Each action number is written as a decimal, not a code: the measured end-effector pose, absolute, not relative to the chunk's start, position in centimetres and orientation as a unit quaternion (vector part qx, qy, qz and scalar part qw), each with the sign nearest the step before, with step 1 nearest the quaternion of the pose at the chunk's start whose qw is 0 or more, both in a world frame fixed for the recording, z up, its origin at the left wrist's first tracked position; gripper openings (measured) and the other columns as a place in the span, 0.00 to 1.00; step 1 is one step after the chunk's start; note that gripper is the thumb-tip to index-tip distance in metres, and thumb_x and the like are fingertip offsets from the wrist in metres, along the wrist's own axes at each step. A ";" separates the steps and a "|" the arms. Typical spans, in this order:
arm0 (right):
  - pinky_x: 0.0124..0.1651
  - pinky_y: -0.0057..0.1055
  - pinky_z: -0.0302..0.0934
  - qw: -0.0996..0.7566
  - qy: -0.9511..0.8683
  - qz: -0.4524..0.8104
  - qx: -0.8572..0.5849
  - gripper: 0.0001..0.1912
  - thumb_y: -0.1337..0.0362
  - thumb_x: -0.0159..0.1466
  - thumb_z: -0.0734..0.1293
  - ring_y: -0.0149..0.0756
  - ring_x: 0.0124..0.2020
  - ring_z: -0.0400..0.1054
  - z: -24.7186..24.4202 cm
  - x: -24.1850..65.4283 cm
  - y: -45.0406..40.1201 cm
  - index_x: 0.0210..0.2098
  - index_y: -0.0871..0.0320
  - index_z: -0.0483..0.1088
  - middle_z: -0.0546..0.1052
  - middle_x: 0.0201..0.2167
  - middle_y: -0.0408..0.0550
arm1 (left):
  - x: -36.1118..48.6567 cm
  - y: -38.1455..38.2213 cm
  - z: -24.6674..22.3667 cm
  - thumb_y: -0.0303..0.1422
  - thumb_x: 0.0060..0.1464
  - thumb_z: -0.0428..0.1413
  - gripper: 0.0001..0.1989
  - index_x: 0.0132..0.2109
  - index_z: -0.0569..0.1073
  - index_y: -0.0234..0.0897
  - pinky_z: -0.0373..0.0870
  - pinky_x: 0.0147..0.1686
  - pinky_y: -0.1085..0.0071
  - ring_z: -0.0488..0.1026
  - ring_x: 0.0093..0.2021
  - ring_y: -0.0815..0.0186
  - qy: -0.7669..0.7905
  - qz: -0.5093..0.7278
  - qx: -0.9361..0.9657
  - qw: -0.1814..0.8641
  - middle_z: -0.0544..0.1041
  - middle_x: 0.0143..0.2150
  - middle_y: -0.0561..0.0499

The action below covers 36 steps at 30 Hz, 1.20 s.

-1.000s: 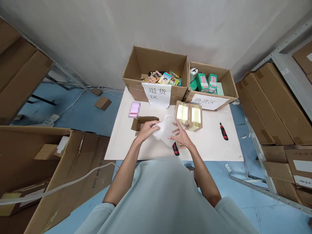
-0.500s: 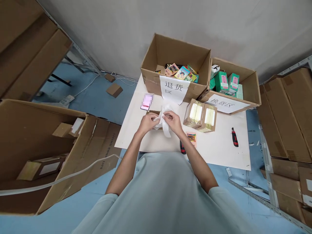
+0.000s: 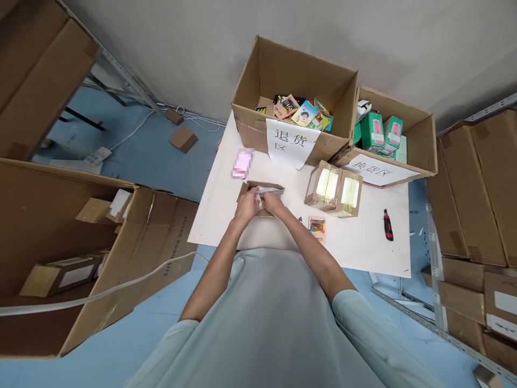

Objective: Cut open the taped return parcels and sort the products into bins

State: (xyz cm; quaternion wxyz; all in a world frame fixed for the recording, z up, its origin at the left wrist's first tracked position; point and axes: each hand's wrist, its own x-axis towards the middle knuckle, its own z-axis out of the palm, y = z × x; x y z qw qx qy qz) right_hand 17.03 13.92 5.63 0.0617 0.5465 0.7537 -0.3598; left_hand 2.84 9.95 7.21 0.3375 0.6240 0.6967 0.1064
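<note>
A small open cardboard box (image 3: 265,213) sits on the white table, with crumpled white tissue paper (image 3: 270,189) in its opening. My left hand (image 3: 245,207) is closed on the paper at the box's left side. From the right, my right hand (image 3: 272,202) reaches into the opening, its curled fingers gripping the same paper. My hands hide most of the inside, so the contents under the paper do not show. Beside my right forearm lies a small flat orange pack with a colourful picture (image 3: 317,227).
Behind stand a large carton of colourful packs (image 3: 293,141) and a carton with green boxes (image 3: 418,141), both labelled. Two taped brown boxes (image 3: 323,186) are right of my hands. A phone (image 3: 242,164) lies left, a red-black utility knife (image 3: 388,226) right. A big carton (image 3: 161,237) flanks the table.
Both hands have lowered the white tissue paper from above the small box into its opening. My right forearm has swung left. The view has shifted slightly.
</note>
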 end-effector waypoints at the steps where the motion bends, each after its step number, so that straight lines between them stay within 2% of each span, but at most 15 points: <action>1: 0.53 0.32 0.72 0.062 0.752 -0.368 0.544 0.18 0.73 0.74 0.63 0.46 0.52 0.82 5.6 17.0 14.0 0.54 0.57 0.84 0.88 0.52 0.53 | 3.0 10.0 7.0 0.22 0.62 0.56 0.33 0.74 0.72 0.37 0.73 0.64 0.60 0.81 0.62 0.49 0.696 0.101 0.626 0.337 0.84 0.62 0.42; 4: 0.55 0.33 0.74 0.055 0.747 -0.383 0.540 0.24 0.75 0.72 0.64 0.48 0.55 0.83 6.0 17.5 13.5 0.63 0.57 0.80 0.87 0.55 0.53 | 3.5 10.4 6.4 0.20 0.58 0.56 0.34 0.71 0.76 0.36 0.74 0.63 0.59 0.80 0.63 0.46 0.693 0.059 0.630 0.345 0.85 0.61 0.40; 7: 0.66 0.37 0.71 -0.037 0.752 -0.391 0.530 0.27 0.74 0.74 0.63 0.46 0.64 0.78 7.1 19.9 11.6 0.70 0.55 0.75 0.83 0.64 0.51 | 3.6 10.4 6.0 0.20 0.55 0.57 0.35 0.70 0.76 0.35 0.75 0.62 0.57 0.80 0.62 0.44 0.689 0.026 0.637 0.344 0.85 0.60 0.38; 9: 0.69 0.37 0.69 -0.140 0.735 -0.392 0.535 0.23 0.68 0.77 0.62 0.43 0.67 0.76 7.8 22.9 9.6 0.68 0.53 0.77 0.81 0.67 0.48 | 3.9 9.9 6.2 0.20 0.56 0.56 0.34 0.70 0.76 0.34 0.74 0.65 0.55 0.78 0.64 0.43 0.691 0.054 0.645 0.320 0.81 0.65 0.36; 11: 0.64 0.35 0.72 -0.196 0.690 -0.390 0.577 0.20 0.63 0.80 0.61 0.41 0.60 0.80 8.1 26.8 7.3 0.63 0.51 0.79 0.84 0.62 0.47 | 4.5 9.1 6.8 0.22 0.60 0.55 0.30 0.69 0.76 0.34 0.71 0.69 0.53 0.76 0.68 0.44 0.695 0.117 0.649 0.285 0.77 0.70 0.36; 13: 0.60 0.34 0.72 -0.179 0.634 -0.365 0.658 0.19 0.60 0.81 0.60 0.41 0.54 0.82 7.5 30.9 4.9 0.61 0.51 0.79 0.85 0.58 0.49 | 5.7 8.3 7.8 0.25 0.66 0.52 0.26 0.68 0.76 0.34 0.69 0.72 0.54 0.73 0.70 0.47 0.688 0.188 0.654 0.254 0.74 0.71 0.36; 14: 0.60 0.35 0.71 -0.144 0.605 -0.347 0.702 0.18 0.60 0.81 0.61 0.42 0.55 0.81 7.0 32.7 3.9 0.61 0.52 0.79 0.85 0.58 0.50 | 6.6 7.9 8.4 0.27 0.68 0.51 0.25 0.68 0.76 0.35 0.68 0.73 0.55 0.73 0.71 0.49 0.677 0.218 0.659 0.244 0.74 0.71 0.37; 17: 0.58 0.36 0.71 0.015 0.495 -0.316 0.809 0.18 0.58 0.80 0.64 0.47 0.61 0.78 4.4 36.7 1.1 0.62 0.57 0.76 0.81 0.62 0.59 | 10.1 6.9 9.9 0.29 0.71 0.49 0.22 0.66 0.77 0.38 0.68 0.73 0.57 0.73 0.70 0.53 0.631 0.257 0.690 0.245 0.77 0.68 0.39; 19: 0.57 0.38 0.72 0.062 0.438 -0.311 0.841 0.23 0.56 0.76 0.70 0.54 0.65 0.75 2.6 37.9 -0.1 0.65 0.62 0.73 0.78 0.63 0.67 | 12.4 6.3 10.3 0.28 0.71 0.50 0.20 0.65 0.78 0.40 0.69 0.72 0.57 0.73 0.70 0.53 0.595 0.246 0.715 0.271 0.78 0.66 0.41; 22: 0.58 0.39 0.72 0.074 0.398 -0.306 0.862 0.32 0.56 0.71 0.76 0.57 0.69 0.70 0.8 38.5 -0.9 0.68 0.66 0.69 0.74 0.66 0.72 | 15.1 5.4 9.8 0.27 0.71 0.52 0.19 0.64 0.78 0.39 0.70 0.72 0.56 0.74 0.68 0.54 0.541 0.229 0.747 0.311 0.78 0.65 0.40; 25: 0.59 0.37 0.70 0.085 0.380 -0.312 0.867 0.35 0.54 0.68 0.79 0.55 0.67 0.71 0.2 39.0 -0.7 0.66 0.66 0.70 0.74 0.64 0.71 | 16.5 5.0 8.8 0.26 0.70 0.53 0.19 0.63 0.78 0.39 0.73 0.71 0.54 0.76 0.66 0.54 0.504 0.213 0.766 0.338 0.79 0.64 0.41; 28: 0.54 0.34 0.69 0.090 0.389 -0.333 0.855 0.29 0.55 0.68 0.79 0.51 0.60 0.76 0.7 39.7 -0.1 0.62 0.65 0.74 0.77 0.60 0.68 | 17.0 5.1 8.1 0.26 0.70 0.53 0.19 0.63 0.79 0.40 0.78 0.65 0.54 0.77 0.65 0.53 0.479 0.198 0.777 0.356 0.79 0.63 0.41; 32: 0.48 0.31 0.66 0.058 0.471 -0.359 0.804 0.17 0.66 0.71 0.72 0.47 0.53 0.79 2.6 39.8 0.5 0.58 0.62 0.79 0.80 0.57 0.63 | 17.1 5.9 8.0 0.26 0.69 0.56 0.20 0.64 0.78 0.39 0.82 0.57 0.58 0.80 0.60 0.54 0.464 0.188 0.784 0.366 0.79 0.63 0.40; 34: 0.49 0.31 0.65 0.026 0.530 -0.367 0.764 0.15 0.69 0.71 0.71 0.46 0.54 0.79 4.2 39.6 1.0 0.55 0.58 0.82 0.82 0.57 0.59 | 17.0 6.4 8.4 0.27 0.68 0.57 0.21 0.66 0.78 0.40 0.81 0.58 0.58 0.79 0.61 0.53 0.460 0.184 0.790 0.361 0.79 0.64 0.40; 36: 0.52 0.30 0.65 -0.011 0.585 -0.366 0.723 0.15 0.69 0.71 0.70 0.45 0.57 0.78 6.4 39.3 1.8 0.54 0.53 0.84 0.83 0.57 0.53 | 16.8 6.8 8.8 0.26 0.66 0.60 0.23 0.66 0.78 0.39 0.78 0.62 0.56 0.78 0.65 0.51 0.455 0.175 0.798 0.353 0.79 0.66 0.39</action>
